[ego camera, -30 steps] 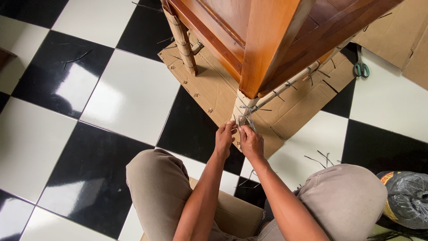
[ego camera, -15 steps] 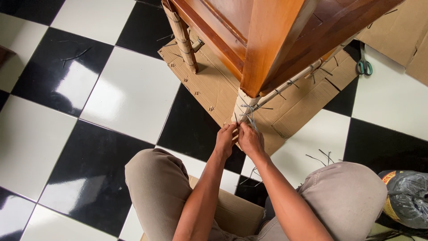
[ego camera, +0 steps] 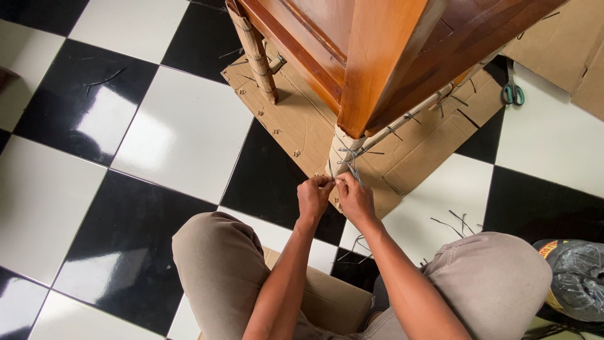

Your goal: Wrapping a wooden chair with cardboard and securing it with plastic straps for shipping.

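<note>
Two hands: left hand (ego camera: 313,197) and right hand (ego camera: 354,198) meet fingertip to fingertip, both pinched shut on a thin grey string (ego camera: 350,165), pulling it taut so the tie bites.
String: runs up from the fingers to a knotted band on the wrapped leg (ego camera: 341,153).
Wrapped leg: just beyond the knuckles, sheathed in cardboard, bound so the wrap stays put.
Cardboard sheet (ego camera: 302,119): under the leg, sparing the tiled floor (ego camera: 182,132).
Scissors (ego camera: 512,92): far off to the right of the right hand.
String offcuts (ego camera: 454,221): near the right knee.
</note>
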